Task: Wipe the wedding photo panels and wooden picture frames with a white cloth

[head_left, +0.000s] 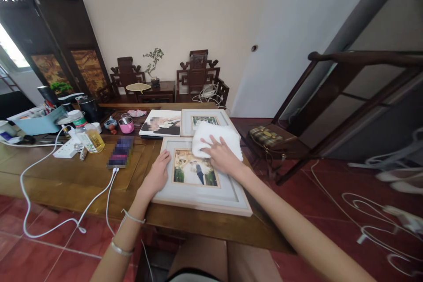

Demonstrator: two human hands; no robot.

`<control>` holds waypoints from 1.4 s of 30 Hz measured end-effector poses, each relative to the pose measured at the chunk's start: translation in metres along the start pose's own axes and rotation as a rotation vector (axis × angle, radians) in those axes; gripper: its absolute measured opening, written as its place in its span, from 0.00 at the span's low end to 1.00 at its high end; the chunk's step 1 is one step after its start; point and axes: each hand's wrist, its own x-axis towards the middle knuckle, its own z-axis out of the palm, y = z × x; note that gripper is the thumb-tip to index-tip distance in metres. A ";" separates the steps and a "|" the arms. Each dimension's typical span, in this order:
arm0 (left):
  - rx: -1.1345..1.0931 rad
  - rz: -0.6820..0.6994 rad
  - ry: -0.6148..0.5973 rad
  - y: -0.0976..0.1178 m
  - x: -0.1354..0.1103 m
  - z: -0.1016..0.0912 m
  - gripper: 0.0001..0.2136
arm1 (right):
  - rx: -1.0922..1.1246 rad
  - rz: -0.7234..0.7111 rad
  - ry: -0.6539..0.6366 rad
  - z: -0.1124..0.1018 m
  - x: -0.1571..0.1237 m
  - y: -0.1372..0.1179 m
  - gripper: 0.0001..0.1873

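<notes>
A framed photo [244, 205] with a pale wooden edge and a wide white mat lies flat at the table's front. The small picture in it shows a couple outdoors. My left hand [157, 174] holds the picture frame's left edge, fingers bent onto the rim. On the upper right of the same frame, my right hand [223, 154] presses a folded white cloth [214, 134] with its fingers spread flat. The cloth covers the frame's upper right corner and part of a second framed photo [187, 123] behind it. A photo panel [160, 123] with a blurred print lies left of that second frame.
A phone [120, 152] on a white cable, an oil-coloured bottle [94, 139], a power strip [67, 148], a pink cup [126, 125] and a blue bin [41, 121] stand on the wooden table [82, 172] to the left. A chair [294, 145] with a bag [269, 136] is at right.
</notes>
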 end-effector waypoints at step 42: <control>0.006 -0.075 -0.085 0.005 -0.003 -0.001 0.28 | 0.314 -0.167 -0.242 -0.039 -0.080 -0.062 0.40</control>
